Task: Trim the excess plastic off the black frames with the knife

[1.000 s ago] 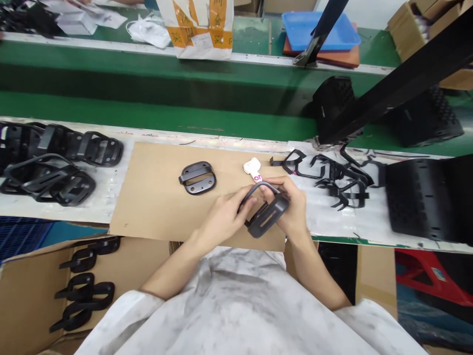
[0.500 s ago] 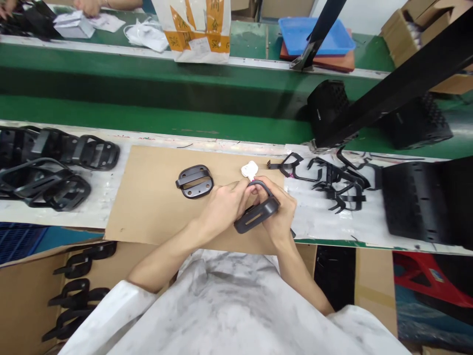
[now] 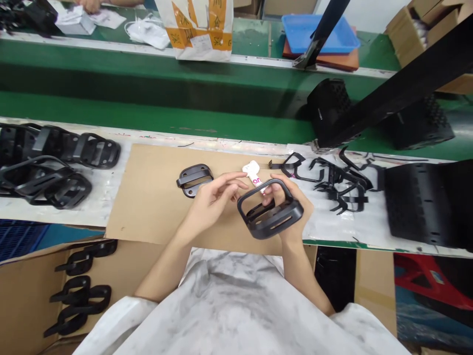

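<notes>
My right hand (image 3: 293,209) is closed around a black loop-shaped plastic bracket (image 3: 271,224), tilted above the cardboard sheet. Just left of that bracket is my left hand (image 3: 218,195), its fingers apart and nothing in them. Behind the held bracket lies a white tag-like piece with pink lettering (image 3: 253,172), partly hidden by the bracket. A second black part, a rounded plate with a strap across it (image 3: 194,180), rests on the cardboard sheet (image 3: 148,197) beyond my left fingers.
Several black brackets (image 3: 55,170) are piled at the left; more lie in a cardboard box (image 3: 136,256) below. Thin black clips (image 3: 340,180) lie to the right beside a large black panel (image 3: 424,202). A black post (image 3: 399,84) slants across the right. Another person's hand (image 3: 88,5) shows top left.
My left hand has let go of the bracket and moved left. My right hand has turned the bracket and shifted it right, so its loop and more of the white piece show.
</notes>
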The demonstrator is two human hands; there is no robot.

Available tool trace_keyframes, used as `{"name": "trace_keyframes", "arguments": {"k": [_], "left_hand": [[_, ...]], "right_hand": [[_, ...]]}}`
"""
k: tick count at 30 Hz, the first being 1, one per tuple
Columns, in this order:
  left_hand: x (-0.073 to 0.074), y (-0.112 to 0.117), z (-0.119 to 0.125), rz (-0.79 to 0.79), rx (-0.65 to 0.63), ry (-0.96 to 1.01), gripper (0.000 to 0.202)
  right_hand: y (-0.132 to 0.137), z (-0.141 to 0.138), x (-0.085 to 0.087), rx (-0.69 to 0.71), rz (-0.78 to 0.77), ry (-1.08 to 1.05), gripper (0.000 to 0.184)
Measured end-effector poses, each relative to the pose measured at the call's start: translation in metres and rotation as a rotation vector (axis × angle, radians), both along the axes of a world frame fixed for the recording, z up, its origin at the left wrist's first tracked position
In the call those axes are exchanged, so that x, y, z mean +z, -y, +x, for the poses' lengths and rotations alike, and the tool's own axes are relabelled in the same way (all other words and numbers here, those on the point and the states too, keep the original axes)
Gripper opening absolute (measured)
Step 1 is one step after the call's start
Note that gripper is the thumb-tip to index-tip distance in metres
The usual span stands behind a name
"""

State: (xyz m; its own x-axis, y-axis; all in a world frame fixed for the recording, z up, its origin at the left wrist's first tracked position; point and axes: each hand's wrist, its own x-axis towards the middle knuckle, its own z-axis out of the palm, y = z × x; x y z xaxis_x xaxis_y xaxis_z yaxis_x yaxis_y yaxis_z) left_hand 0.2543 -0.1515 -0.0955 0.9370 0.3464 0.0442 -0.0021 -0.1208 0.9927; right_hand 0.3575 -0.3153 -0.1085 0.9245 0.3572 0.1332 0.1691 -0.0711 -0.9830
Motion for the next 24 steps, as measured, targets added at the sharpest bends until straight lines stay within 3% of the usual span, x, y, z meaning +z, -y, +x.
{"name": "trace_keyframes", "arguments": {"k": [4, 7, 11, 14, 17, 21, 24], "left_hand": [[-0.009, 0.003, -0.006, 0.273, -0.030, 0.251, 0.033], [-0.010, -0.001, -0.008, 0.358, -0.033, 0.372, 0.030], [-0.006, -0.020, -0.025, 0.253, -0.012, 0.231, 0.020], [0.000, -0.033, -0.049, -0.024, 0.109, 0.069, 0.042], [0.006, -0.043, -0.070, -0.227, 0.237, -0.008, 0.049], [0.015, -0.061, -0.099, -0.150, 0.415, -0.087, 0.050], [0.024, -0.082, -0.130, -0.064, 0.611, -0.131, 0.051]], "right_hand": [[-0.005, -0.003, -0.002, 0.080, 0.007, -0.179, 0.029], [-0.007, -0.003, -0.014, 0.321, -0.005, -0.343, 0.040], [0.002, -0.005, -0.021, 0.688, -0.039, -0.461, 0.045], [0.010, -0.009, -0.019, 0.922, -0.111, -0.547, 0.041], [0.009, -0.012, -0.026, 0.900, -0.238, -0.545, 0.051], [-0.004, -0.012, -0.048, 0.719, -0.346, -0.421, 0.050], [-0.010, -0.007, -0.069, 0.676, -0.376, -0.394, 0.050]]}}
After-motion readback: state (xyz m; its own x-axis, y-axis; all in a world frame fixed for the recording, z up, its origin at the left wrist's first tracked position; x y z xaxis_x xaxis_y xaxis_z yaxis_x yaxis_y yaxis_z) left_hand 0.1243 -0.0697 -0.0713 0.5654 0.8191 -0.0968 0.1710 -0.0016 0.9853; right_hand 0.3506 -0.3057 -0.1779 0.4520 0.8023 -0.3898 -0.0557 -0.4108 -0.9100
